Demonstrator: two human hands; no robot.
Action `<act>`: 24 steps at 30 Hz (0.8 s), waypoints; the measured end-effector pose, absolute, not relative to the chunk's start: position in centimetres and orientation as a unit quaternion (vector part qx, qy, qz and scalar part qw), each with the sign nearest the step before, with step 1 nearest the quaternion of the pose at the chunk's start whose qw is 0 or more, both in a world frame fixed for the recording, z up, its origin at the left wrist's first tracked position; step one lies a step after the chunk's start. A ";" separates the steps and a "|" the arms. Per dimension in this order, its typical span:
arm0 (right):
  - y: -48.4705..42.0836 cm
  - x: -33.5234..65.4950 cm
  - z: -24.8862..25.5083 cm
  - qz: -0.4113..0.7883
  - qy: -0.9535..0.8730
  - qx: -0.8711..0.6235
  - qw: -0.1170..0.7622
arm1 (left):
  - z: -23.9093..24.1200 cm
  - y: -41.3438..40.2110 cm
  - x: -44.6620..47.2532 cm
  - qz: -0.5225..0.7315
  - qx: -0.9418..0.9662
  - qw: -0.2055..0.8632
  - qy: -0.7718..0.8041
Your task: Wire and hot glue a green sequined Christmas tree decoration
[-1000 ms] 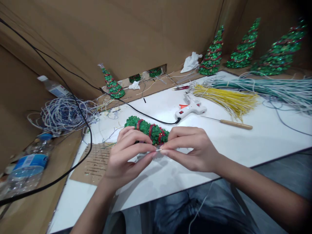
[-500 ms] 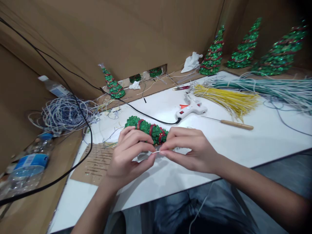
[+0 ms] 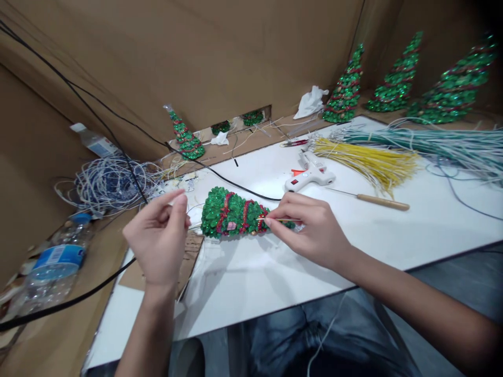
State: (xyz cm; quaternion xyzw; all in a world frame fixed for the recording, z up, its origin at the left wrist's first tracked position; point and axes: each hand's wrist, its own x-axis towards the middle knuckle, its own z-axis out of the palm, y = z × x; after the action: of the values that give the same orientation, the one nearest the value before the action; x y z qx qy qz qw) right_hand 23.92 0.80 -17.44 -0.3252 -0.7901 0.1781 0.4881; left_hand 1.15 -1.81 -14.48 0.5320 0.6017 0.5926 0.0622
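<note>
A small green Christmas tree (image 3: 214, 212) wound with red garland lies on its side on the white board. Between thumb and fingers, my right hand (image 3: 310, 230) pinches a thin pale stick (image 3: 261, 219); the stick's tip is in front of the tree's red garland. My left hand (image 3: 159, 235) is raised to the left of the tree, apart from it. Its fingers are curled in with the thumb near the index finger, and whatever may be between them cannot be made out. Below it lies a piece of brown cardboard (image 3: 190, 256) with dark strips.
Behind the tree lie a white glue gun (image 3: 310, 177) with a black cable, a wooden-handled awl (image 3: 383, 202) and yellow wires (image 3: 365, 159). Tangled wire (image 3: 106, 183) and a plastic bottle (image 3: 58, 262) are at left. Several finished trees (image 3: 346, 86) stand along the cardboard wall.
My hands were together over the tree at a small white piece. The left hand has moved away left and up; the right has stayed by the tree, now showing the stick.
</note>
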 end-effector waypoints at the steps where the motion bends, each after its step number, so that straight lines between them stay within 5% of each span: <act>1: 0.8 23.9 -17.5 0.175 -0.792 -0.332 0.481 | -14.5 -1.5 1.0 0.596 0.530 0.077 0.598; 24: 0.7 22.3 -18.3 0.087 -0.806 -0.414 0.414 | -14.6 -0.8 1.1 0.428 0.609 0.227 0.628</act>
State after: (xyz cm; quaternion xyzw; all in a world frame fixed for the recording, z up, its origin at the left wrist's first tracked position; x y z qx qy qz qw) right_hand 22.29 0.73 -18.25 -0.4143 -0.8060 0.0869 0.4136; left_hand 1.07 -0.80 -14.60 0.6090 0.6280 0.4280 0.2269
